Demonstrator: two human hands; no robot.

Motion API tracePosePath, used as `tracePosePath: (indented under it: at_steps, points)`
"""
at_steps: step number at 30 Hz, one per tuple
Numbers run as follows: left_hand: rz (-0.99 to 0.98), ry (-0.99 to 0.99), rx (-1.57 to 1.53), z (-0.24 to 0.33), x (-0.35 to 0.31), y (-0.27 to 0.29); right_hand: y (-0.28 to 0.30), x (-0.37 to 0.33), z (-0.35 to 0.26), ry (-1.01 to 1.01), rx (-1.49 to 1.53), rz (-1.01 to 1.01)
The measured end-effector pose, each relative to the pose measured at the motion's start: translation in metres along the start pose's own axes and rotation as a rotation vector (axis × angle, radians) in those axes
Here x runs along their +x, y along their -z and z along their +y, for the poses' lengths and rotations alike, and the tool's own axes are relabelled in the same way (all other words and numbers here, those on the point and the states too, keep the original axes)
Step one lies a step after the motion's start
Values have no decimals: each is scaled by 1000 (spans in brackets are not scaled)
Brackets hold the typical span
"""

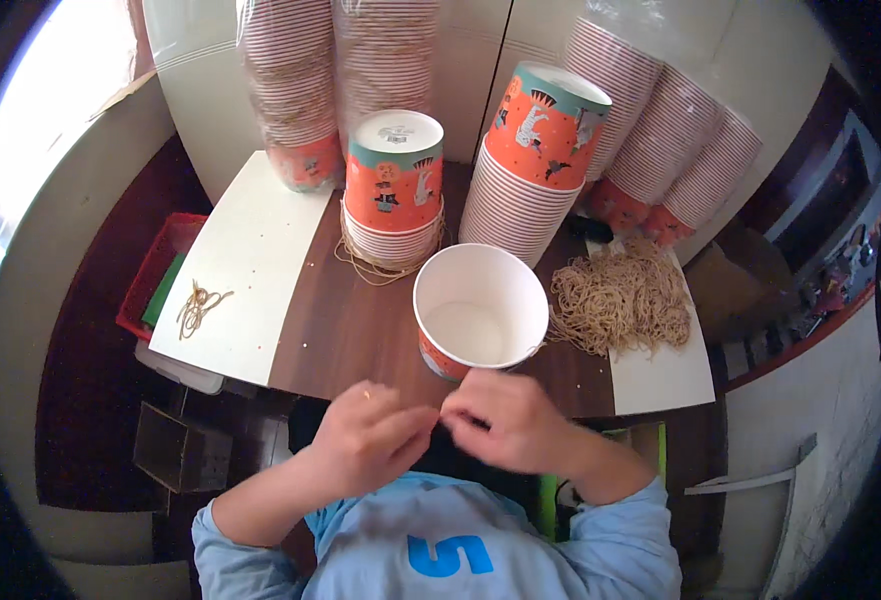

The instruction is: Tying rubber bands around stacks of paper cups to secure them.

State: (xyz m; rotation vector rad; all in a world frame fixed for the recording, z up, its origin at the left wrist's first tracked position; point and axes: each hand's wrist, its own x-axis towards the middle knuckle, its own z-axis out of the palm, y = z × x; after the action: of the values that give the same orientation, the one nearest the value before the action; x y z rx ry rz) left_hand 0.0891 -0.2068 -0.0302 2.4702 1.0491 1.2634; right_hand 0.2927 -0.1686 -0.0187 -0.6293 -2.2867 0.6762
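Observation:
An open paper bucket (pixel 438 292), white inside and orange outside, stands upright close to the table's front edge. Just in front of it, my left hand (pixel 365 435) and my right hand (pixel 510 420) meet, fingertips pinched together. Whatever lies between the fingers is hidden or too thin to make out. A short bit of cord shows at the bucket's right rim. To the right lies a tangled heap of tan cord (pixel 620 300). Behind the bucket are two upside-down bucket stacks: a short one (pixel 392 190) with cord loops around its base, and a taller one (pixel 525 190).
Plastic-wrapped bucket stacks stand at the back left (pixel 290 90) and back right (pixel 650 140). A small bundle of cord (pixel 198 308) lies on the white left part of the tabletop (pixel 245 270). Beyond the left edge, a red basket (pixel 150 275) sits lower than the table.

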Motion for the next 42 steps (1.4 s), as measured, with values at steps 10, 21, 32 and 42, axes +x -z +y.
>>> tracePosePath:
  at_steps: [10, 21, 32, 42]
  points:
    - [-90, 627, -317, -106, 63, -32, 81, 49, 149, -289, -358, -101]
    - [-186, 876, -818, -103, 48, -12, 58, 32, 36, -375, -263, -143]
    - [-98, 948, -995, -103, 18, -16, 51, 18, 34, -390, -193, -43]
    - [-153, 816, -961, -98, 18, -20, 49, 11, 28, -441, -130, -50]
